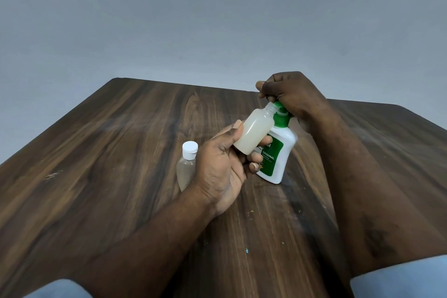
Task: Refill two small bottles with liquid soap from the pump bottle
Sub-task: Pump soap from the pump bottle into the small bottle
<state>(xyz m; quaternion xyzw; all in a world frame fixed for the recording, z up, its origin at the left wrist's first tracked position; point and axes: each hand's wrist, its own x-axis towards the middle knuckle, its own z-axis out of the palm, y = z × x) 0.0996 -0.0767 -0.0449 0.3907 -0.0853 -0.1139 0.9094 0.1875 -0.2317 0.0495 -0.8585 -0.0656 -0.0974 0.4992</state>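
My left hand grips a small uncapped translucent bottle holding pale liquid, tilted so that its threaded neck points up at the pump's nozzle. The white pump bottle with a green label and green pump head stands on the table, leaning a little. My right hand sits on top of the pump head with its fingers curled over it. A second small clear bottle with a white cap stands just left of my left hand, partly hidden behind it.
The dark wooden table carries a few crumbs and a tiny teal speck near the front. A plain grey wall lies behind the far edge. Light blue sleeves show at both bottom corners.
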